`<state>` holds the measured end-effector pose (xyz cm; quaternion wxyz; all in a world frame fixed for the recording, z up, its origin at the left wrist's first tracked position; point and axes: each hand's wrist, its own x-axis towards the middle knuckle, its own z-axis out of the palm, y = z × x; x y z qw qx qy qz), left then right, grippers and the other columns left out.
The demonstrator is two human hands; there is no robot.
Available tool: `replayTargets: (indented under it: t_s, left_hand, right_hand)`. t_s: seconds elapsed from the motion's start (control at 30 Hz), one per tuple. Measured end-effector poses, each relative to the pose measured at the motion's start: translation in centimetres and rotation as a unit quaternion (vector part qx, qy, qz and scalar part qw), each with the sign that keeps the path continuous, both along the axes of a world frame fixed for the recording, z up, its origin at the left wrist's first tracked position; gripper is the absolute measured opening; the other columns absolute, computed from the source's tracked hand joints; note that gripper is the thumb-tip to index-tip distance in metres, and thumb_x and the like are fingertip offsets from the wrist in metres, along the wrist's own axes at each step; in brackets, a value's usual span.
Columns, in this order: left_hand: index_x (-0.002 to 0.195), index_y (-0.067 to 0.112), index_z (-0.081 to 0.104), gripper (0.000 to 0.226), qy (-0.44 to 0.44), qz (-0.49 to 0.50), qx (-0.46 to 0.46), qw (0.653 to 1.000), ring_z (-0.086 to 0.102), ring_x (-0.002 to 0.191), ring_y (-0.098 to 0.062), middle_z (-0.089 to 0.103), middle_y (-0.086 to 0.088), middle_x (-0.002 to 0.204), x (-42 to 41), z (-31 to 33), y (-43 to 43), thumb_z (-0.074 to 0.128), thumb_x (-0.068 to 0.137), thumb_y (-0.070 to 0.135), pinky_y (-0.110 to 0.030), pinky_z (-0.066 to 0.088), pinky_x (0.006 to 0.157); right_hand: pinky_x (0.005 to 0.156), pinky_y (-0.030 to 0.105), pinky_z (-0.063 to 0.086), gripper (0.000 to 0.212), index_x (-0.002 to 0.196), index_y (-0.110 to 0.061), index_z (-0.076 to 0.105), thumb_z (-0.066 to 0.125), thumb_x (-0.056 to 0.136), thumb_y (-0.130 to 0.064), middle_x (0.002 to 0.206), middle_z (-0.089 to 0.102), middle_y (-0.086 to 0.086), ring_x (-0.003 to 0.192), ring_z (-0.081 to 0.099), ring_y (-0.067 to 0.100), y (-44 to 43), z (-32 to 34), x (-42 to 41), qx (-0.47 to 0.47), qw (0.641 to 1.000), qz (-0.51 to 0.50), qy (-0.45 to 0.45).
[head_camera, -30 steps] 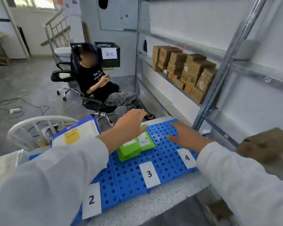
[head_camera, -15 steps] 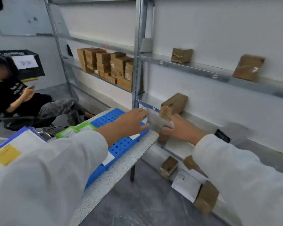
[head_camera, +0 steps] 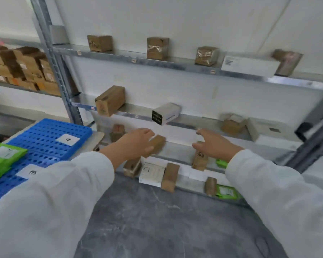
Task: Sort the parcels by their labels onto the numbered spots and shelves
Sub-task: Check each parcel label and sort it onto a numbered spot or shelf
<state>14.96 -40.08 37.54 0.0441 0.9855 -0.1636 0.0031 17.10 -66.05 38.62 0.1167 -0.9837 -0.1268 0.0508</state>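
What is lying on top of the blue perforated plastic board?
A white paper label 4, a white paper label 3 and green flat parcels lie on the blue perforated plastic board. The white left sleeve covers its near part.

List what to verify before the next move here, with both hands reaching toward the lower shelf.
1. Right hand free: ok, fingers spread, holding nothing.
2. Left hand gripping the small brown box: cannot tell, its fingers overlap the box and the picture is blurred.
3. That box's label readable: cannot tell, none shows.
4. Spot at card 4 on the blue board free: ok, nothing lies there.
5. Green parcel lying on the board: ok, behind card 3.
6. Shelf tags readable: not ok, too small.
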Motion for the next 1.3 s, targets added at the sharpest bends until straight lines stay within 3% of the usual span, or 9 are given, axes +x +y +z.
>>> replayTargets:
  t_s: [0.17, 0.3, 0.53, 0.7, 0.8, 1.1, 1.3]
  left_hand:
    - [0.14, 0.012, 0.041, 0.056, 0.004, -0.045, -0.018, 0.999, 0.038, 0.136, -0.025, 0.042, -0.006, 0.146, -2.1, -0.3, -8.9, 0.042, 0.095, 0.045, -0.038, 0.034, 0.108]
    - [0.147, 0.017, 0.033, 0.06, -0.009, -0.088, -0.033, 0.996, 0.033, 0.139, -0.017, 0.035, 0.001, 0.152, -3.6, -0.7, -14.6, 0.05, 0.095, 0.042, -0.038, 0.034, 0.113]
    - [0.149, 0.01, 0.03, 0.057, 0.039, -0.127, -0.042, 0.99, 0.031, 0.14, -0.021, 0.032, -0.006, 0.154, -4.9, -1.3, -23.6, 0.048, 0.099, 0.031, -0.031, 0.026, 0.112]
    - [0.142, 0.011, 0.039, 0.057, 0.047, -0.167, -0.015, 0.985, 0.041, 0.131, -0.024, 0.04, -0.007, 0.145, -3.2, -3.0, -28.6, 0.053, 0.094, 0.037, -0.037, 0.038, 0.106]
    - [0.137, 0.012, 0.043, 0.055, 0.04, -0.199, -0.022, 0.979, 0.044, 0.127, -0.024, 0.045, -0.006, 0.141, -0.9, -4.0, -31.4, 0.054, 0.091, 0.041, -0.04, 0.042, 0.104]
    - [0.145, 0.014, 0.034, 0.057, 0.078, -0.23, -0.025, 0.97, 0.039, 0.134, -0.022, 0.038, -0.005, 0.149, 8.9, -7.2, -38.3, 0.049, 0.097, 0.041, -0.035, 0.035, 0.108]
    - [0.144, 0.015, 0.036, 0.055, 0.112, -0.231, -0.054, 0.965, 0.042, 0.131, -0.022, 0.041, -0.004, 0.147, 17.5, -10.0, -40.5, 0.05, 0.096, 0.04, -0.036, 0.039, 0.107]
  right_hand:
    - [0.107, 0.034, 0.034, 0.059, 0.145, -0.011, 0.037, 0.051, 0.096, -0.041, 0.149, 0.037, 0.006, 0.134, 0.039, 0.022, -11.4, -1.6, -5.4, -0.002, 0.997, -0.069, 0.015]
    - [0.106, 0.035, 0.037, 0.061, 0.144, -0.013, 0.036, 0.053, 0.095, -0.045, 0.147, 0.038, 0.003, 0.132, 0.042, 0.021, -18.2, -2.2, -9.1, 0.016, 0.991, -0.135, 0.013]
    - [0.1, 0.034, 0.041, 0.06, 0.142, -0.013, 0.04, 0.052, 0.093, -0.046, 0.139, 0.044, 0.005, 0.123, 0.048, 0.02, -25.2, -3.4, -14.3, 0.048, 0.978, -0.203, 0.022]
    - [0.101, 0.033, 0.039, 0.057, 0.143, -0.016, 0.037, 0.053, 0.095, -0.043, 0.144, 0.04, 0.006, 0.128, 0.046, 0.022, -29.0, -3.6, -15.6, 0.067, 0.967, -0.245, 0.02]
    - [0.097, 0.031, 0.039, 0.054, 0.141, -0.015, 0.039, 0.052, 0.096, -0.041, 0.14, 0.043, 0.008, 0.125, 0.047, 0.024, -30.8, -4.1, -14.6, 0.067, 0.962, -0.263, 0.019]
    - [0.095, 0.027, 0.037, 0.061, 0.147, -0.015, 0.032, 0.051, 0.096, -0.043, 0.148, 0.036, 0.003, 0.125, 0.046, 0.019, -34.0, -7.1, -5.1, 0.087, 0.959, -0.264, 0.048]
    - [0.107, 0.034, 0.036, 0.063, 0.147, -0.016, 0.032, 0.052, 0.095, -0.045, 0.151, 0.034, 0.002, 0.132, 0.042, 0.02, -34.6, -9.1, 4.3, 0.093, 0.957, -0.259, 0.086]
